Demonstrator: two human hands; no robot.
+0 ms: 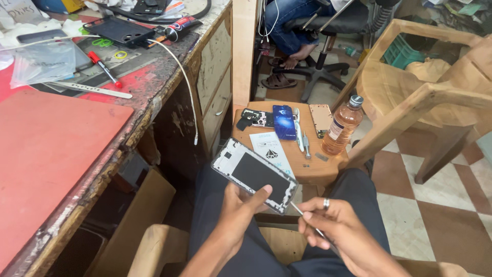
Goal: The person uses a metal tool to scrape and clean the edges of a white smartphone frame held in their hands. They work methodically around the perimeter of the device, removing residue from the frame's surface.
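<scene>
Silver-edged and stripped bare, the flat rectangular phone frame (254,175) sat pinched in the left hand (241,210) over the lap. The right hand (335,228) was closed around thin metal tweezers (299,211), tip at the frame's corner. Removed parts, a blue battery (284,122) among them, already lay on the round wooden stool surface (318,172); reassembly looked undone.

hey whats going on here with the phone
A seated person holds an opened phone frame in the left hand and a thin metal tool in the right hand, its tip at the frame's lower corner. On the small wooden stool ahead lie a blue phone, tweezers, loose parts and a bottle of amber liquid.
</scene>
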